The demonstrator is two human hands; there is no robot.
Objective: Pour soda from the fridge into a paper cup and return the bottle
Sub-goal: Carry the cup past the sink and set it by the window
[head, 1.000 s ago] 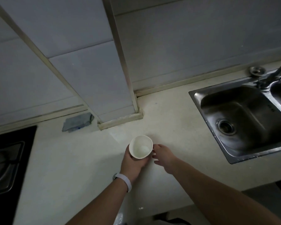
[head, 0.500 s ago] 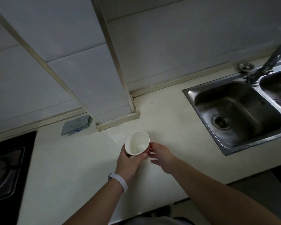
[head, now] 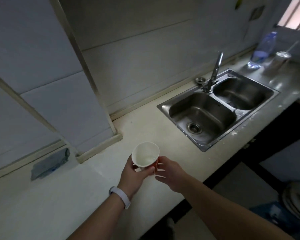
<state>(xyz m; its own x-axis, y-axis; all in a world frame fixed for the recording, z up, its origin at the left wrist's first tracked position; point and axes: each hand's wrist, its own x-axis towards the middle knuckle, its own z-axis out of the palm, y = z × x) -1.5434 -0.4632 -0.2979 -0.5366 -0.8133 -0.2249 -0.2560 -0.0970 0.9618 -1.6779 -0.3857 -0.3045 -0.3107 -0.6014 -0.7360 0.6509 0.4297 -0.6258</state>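
Now my left hand [head: 133, 175] grips the paper cup [head: 145, 155] above the counter [head: 59, 196]. My right hand [head: 171, 174] hangs loose just beside it. Off right sit a sink [head: 165, 107], a tap [head: 215, 70] and a bottle [head: 261, 51].

The left hand [head: 133, 177] tipped the paper cup [head: 145, 155], baring its red side beside the right hand [head: 170, 172].

matt paper cup [head: 145, 155], glossy steel sink [head: 215, 108], smooth matt countertop [head: 76, 187], clear plastic bottle [head: 261, 49]
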